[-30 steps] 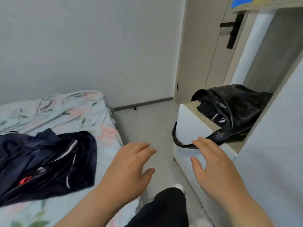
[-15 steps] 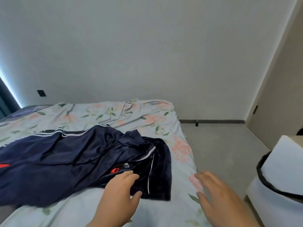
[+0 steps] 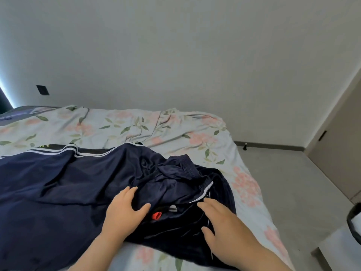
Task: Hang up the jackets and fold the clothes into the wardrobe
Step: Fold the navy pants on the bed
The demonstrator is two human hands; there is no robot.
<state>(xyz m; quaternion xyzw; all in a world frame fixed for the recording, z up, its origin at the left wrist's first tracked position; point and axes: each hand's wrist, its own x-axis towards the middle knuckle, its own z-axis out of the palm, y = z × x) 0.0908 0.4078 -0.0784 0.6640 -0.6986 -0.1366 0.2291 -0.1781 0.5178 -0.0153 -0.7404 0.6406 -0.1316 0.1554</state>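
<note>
2 bare hands, fingers splayed and holding nothing, are over the bunched near end of the shiny navy track garment with white stripes, which lies on the floral-print bedsheet with its long axis running off to the left. The left hand is on the navy folds, nearer the bulk; the right hand is over the darker fabric beside a small red tab, contact unclear.
</note>
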